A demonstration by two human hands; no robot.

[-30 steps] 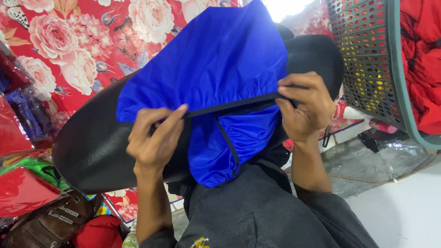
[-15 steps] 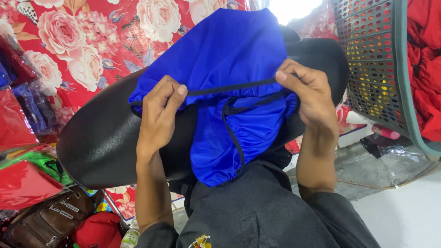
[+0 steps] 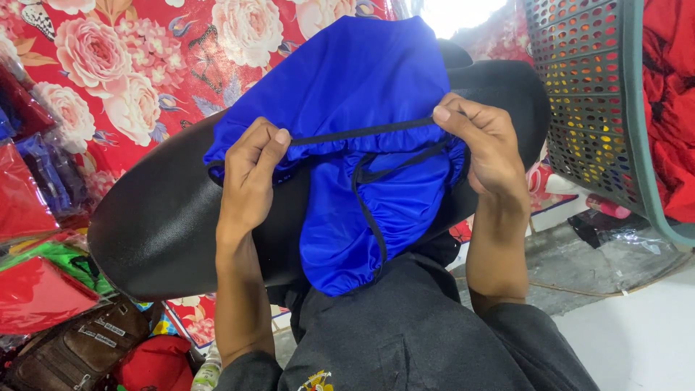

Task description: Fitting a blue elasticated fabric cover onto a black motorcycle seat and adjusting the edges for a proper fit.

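Blue fabric cover (image 3: 362, 94) with a gathered, black-corded hem lay stretched over the upper part of a long black padded seat (image 3: 159, 224), which rested tilted across the person's lap; the seat's far end was partly hidden behind the cloth and the right hand. The left hand (image 3: 250, 181) was curled shut on the black cord (image 3: 362, 132) and the hem at the cover's left side, its fingertips tucked under the cloth and out of sight. The right hand (image 3: 489, 148) pinched the same cord between thumb and forefinger at the cover's right side, so the cord ran taut between the two hands. A loose flap of the blue cloth hung down over the dark trousers (image 3: 405, 333). Behind lay a red floral cloth (image 3: 130, 80); a perforated green basket (image 3: 601, 108) was cut off at the right edge, and a brown bag (image 3: 79, 347) lay at lower left among packets too cluttered to make out.
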